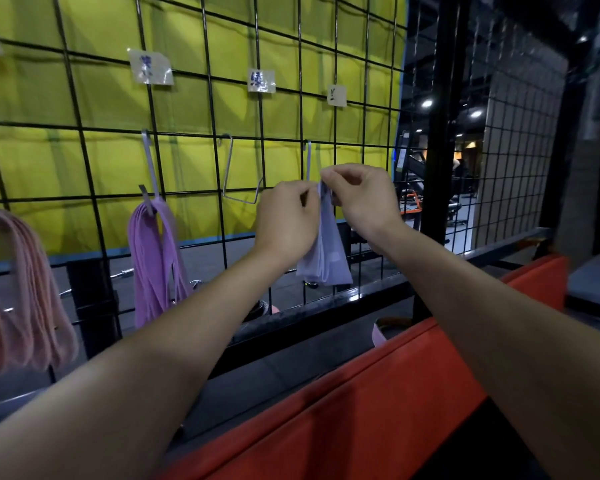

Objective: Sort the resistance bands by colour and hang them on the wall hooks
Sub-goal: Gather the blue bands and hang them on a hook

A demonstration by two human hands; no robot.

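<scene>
Your left hand [288, 216] and right hand [357, 195] both pinched the top of the pale lilac bands [326, 258] at the rightmost hook [308, 161] on the wire grid [201, 133]; purple bands [156, 258] hung further left.

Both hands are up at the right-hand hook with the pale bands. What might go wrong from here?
1. The left hand and right hand only pinch the top of the pale lilac bands; a loop could slip and drop behind the orange pad.
2. The hands hide the right hook, so a loop may miss its tip.
3. The purple bands look similar in colour; mixing is possible.
</scene>
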